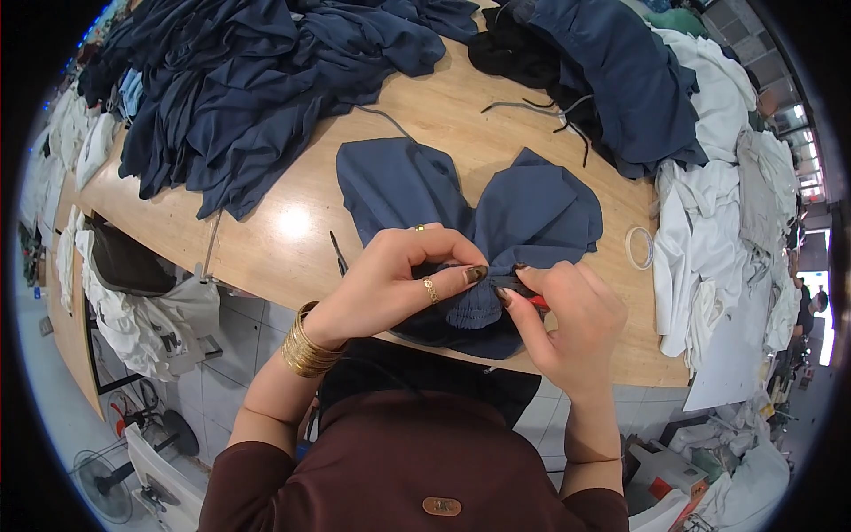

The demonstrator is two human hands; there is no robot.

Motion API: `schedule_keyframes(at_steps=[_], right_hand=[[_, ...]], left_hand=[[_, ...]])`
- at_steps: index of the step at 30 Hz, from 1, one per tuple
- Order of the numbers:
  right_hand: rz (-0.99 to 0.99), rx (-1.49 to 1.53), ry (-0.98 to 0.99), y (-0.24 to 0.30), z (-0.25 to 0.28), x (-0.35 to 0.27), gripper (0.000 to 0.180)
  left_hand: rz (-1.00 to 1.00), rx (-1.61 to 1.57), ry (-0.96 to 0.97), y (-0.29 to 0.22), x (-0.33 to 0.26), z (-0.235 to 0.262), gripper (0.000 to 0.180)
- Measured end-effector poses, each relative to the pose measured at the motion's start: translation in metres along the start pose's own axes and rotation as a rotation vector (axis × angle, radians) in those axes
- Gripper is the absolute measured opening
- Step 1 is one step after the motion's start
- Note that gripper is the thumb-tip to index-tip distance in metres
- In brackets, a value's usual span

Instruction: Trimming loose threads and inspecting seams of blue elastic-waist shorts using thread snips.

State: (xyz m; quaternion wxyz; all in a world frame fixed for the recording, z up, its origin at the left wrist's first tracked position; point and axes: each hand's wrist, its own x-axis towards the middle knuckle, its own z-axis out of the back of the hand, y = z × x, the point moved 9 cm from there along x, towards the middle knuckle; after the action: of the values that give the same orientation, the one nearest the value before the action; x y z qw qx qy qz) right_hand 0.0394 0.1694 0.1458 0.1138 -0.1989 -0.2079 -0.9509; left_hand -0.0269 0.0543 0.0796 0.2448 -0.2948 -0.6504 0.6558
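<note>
Work is located at the near edge of the pale wood-grain table, directly in front of the wearer. The workpiece is a dark blue garment of smooth woven fabric; it lies on the tabletop, its two broad lobes spread away from the body and its gathered, ribbed band drawn up between the hands. The left hand, fitted with gold rings and a stack of gold bangles, is closed to a narrow pinch, thumb and forefinger gripping the cloth at the gathers. The right hand is likewise narrow, thumb and forefinger meeting the same gathers just beside the left fingertips. A small red object shows beneath the right fingers; its form is mostly hidden, and whether it is gripped cannot be told. A dark slender item projects from the left side of the garment, near the left wrist. Beyond the workpiece, a thin grey cord lies on the tabletop, a large heap of dark blue fabric occupies the far left, and a cream ring-shaped roll of tape lies to the right, near stacked white cloth. The step in hand is judged to be close fingertip work on the gathered band. The next move appears to call for steady left-hand tension at the gathers, with the right fingertips free for fine adjustment and the loose cloth clear of them.
</note>
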Motion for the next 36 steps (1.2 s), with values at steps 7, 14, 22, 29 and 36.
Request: schedule_keyframes(at_steps=[7, 14, 22, 29, 36], right_hand=[[0.009, 0.013, -0.024, 0.0, 0.002, 0.004, 0.017], [0.008, 0.053, -0.089, -0.002, 0.004, 0.006, 0.018], [-0.009, 0.085, -0.126, -0.003, 0.005, 0.001, 0.015], [0.015, 0.076, -0.164, -0.001, 0.004, -0.001, 0.014], [-0.103, 0.201, -0.189, -0.015, -0.002, -0.003, 0.019]], left_hand=[[0.064, -0.109, 0.027, 0.0, 0.002, 0.001, 0.011], [0.037, -0.189, 0.079, 0.003, 0.007, 0.0, 0.016], [0.015, -0.226, 0.08, 0.014, 0.005, -0.004, 0.018], [0.004, -0.21, 0.097, 0.013, 0.002, -0.003, 0.018], [-0.007, -0.182, 0.101, 0.018, 0.004, -0.001, 0.019]])
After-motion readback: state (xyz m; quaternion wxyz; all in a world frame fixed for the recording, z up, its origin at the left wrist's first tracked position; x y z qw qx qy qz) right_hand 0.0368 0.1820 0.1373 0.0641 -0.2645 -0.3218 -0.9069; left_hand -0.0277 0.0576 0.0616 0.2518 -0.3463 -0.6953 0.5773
